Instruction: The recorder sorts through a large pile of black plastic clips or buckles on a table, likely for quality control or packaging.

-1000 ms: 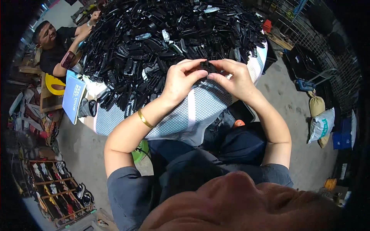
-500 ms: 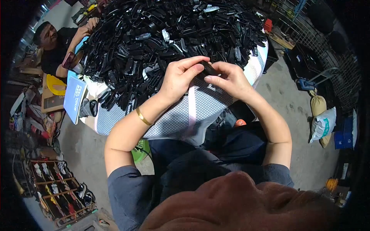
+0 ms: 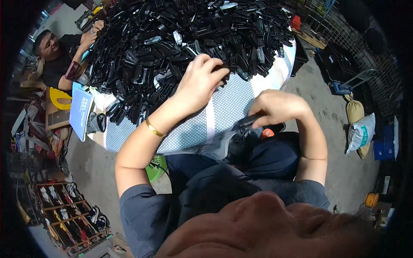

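A big heap of small black plastic parts (image 3: 180,38) covers a table with a dotted blue-and-white cloth (image 3: 202,124). My left hand (image 3: 198,81), with a gold bangle on the wrist, reaches into the near edge of the heap, its fingers curled on one black part. My right hand (image 3: 277,107) is lower, at the cloth's near edge, gripping a black plastic part (image 3: 247,122) above a dark bag (image 3: 275,157) on my lap.
Another person (image 3: 56,51) sits at the table's far left, hands at the heap. A blue booklet (image 3: 81,112) hangs off the left edge. A rack of shoes (image 3: 71,219) stands lower left. Sacks (image 3: 359,129) and wire crates (image 3: 344,64) lie right on the concrete floor.
Both hands were together holding one black part at the heap's edge. Now they have split: the left went up into the heap, the right dropped toward my lap with the part.
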`<state>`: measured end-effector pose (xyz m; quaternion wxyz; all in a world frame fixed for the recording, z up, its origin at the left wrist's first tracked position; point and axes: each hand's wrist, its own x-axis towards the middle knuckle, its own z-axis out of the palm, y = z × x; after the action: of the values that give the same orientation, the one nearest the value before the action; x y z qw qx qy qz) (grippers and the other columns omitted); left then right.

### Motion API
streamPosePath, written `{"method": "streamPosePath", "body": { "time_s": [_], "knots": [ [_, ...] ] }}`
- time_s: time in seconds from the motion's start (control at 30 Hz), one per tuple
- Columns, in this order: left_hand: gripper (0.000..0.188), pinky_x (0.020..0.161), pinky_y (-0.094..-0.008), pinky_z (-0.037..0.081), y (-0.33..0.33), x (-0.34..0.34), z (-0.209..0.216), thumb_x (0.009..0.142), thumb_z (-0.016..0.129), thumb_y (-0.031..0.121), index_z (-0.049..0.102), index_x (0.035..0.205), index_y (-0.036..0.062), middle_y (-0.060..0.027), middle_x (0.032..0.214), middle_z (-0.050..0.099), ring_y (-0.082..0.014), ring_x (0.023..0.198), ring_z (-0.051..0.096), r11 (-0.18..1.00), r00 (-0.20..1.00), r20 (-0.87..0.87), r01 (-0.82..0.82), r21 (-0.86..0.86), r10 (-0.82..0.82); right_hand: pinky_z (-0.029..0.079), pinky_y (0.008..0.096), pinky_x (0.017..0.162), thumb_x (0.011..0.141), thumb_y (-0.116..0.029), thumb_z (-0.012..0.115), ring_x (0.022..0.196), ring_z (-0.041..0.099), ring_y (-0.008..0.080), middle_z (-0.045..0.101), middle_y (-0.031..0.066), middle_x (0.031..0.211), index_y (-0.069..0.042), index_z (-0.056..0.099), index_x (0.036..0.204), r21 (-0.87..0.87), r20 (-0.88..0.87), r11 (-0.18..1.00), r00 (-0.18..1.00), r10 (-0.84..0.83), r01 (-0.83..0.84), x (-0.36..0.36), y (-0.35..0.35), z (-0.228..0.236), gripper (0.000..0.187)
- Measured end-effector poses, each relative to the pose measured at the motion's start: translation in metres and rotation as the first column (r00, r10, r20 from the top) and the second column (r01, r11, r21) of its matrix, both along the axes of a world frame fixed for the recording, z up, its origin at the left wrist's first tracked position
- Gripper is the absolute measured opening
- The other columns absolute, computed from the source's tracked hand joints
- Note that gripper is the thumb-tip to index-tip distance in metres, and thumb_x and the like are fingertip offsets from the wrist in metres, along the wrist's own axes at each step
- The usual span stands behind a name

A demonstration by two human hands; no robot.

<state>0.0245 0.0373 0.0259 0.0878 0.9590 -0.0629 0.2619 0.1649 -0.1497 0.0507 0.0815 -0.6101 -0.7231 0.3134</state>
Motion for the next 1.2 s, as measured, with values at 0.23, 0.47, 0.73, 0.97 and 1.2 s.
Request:
{"method": "streamPosePath", "body": {
  "time_s": [0.23, 0.47, 0.73, 0.97, 1.2],
  "knots": [
    [0.02, 0.09, -0.0381, 0.035, -0.012, 0.004, -0.009, 0.073, 0.051, 0.014, 0.058, 0.089, 0.0048, -0.0117, 0.119, 0.049, -0.0269, 0.112, 0.042, 0.905, 0.996, -0.04, -0.053, 0.423, 0.077, 0.047, 0.0343, 0.059, 0.073, -0.028, 0.069, 0.067, 0.062, 0.0275, 0.063, 0.0149, 0.071, 0.0, 0.065, 0.084, 0.256, -0.15, 0.95, 0.978, -0.142, 0.177, 0.007, 0.009, -0.005, 0.03],
    [0.025, 0.078, -0.0339, 0.043, -0.022, -0.008, -0.017, 0.075, 0.047, 0.007, 0.054, 0.097, -0.0017, -0.0148, 0.094, 0.053, -0.0276, 0.09, 0.05, 0.977, 0.95, -0.243, 0.21, 0.033, -0.196, 0.05, 0.0301, 0.065, 0.078, -0.011, 0.063, 0.074, 0.063, 0.023, 0.063, 0.0113, 0.09, -0.002, 0.063, 0.095, 0.834, -0.079, 0.451, 0.878, -0.472, 0.317, 0.035, 0.075, -0.005, 0.019],
    [0.034, 0.077, -0.0372, 0.045, -0.028, -0.009, -0.03, 0.072, 0.056, 0.001, 0.053, 0.105, -0.0016, -0.0147, 0.095, 0.052, -0.0306, 0.087, 0.053, 0.96, 0.956, -0.167, 0.212, -0.182, -0.243, 0.05, 0.0346, 0.075, 0.074, -0.006, 0.058, 0.094, 0.057, 0.0255, 0.059, 0.0051, 0.104, -0.011, 0.06, 0.104, 0.946, 0.219, 0.312, 0.545, -0.81, 0.084, 0.081, 0.154, 0.023, 0.031],
    [0.027, 0.075, -0.0377, 0.046, -0.031, -0.01, -0.029, 0.077, 0.057, 0.006, 0.055, 0.103, 0.0012, -0.0124, 0.095, 0.053, -0.0298, 0.087, 0.055, 0.936, 0.959, -0.126, 0.21, -0.284, -0.253, 0.049, 0.0401, 0.073, 0.075, -0.033, 0.066, 0.09, 0.056, 0.0309, 0.057, 0.0139, 0.093, -0.01, 0.056, 0.109, 0.887, 0.165, 0.401, 0.655, -0.738, 0.228, 0.066, 0.182, 0.046, 0.043],
    [0.026, 0.071, -0.0358, 0.048, -0.031, -0.009, -0.029, 0.076, 0.059, 0.007, 0.056, 0.101, 0.0006, -0.0136, 0.091, 0.054, -0.0297, 0.079, 0.056, 0.895, 0.975, -0.089, 0.148, -0.421, -0.203, 0.049, 0.0397, 0.073, 0.074, -0.027, 0.067, 0.089, 0.058, 0.0319, 0.058, 0.0145, 0.099, -0.01, 0.058, 0.107, 0.758, 0.369, 0.616, 0.637, -0.676, 0.215, 0.084, 0.193, 0.053, 0.039]
  ]
}}
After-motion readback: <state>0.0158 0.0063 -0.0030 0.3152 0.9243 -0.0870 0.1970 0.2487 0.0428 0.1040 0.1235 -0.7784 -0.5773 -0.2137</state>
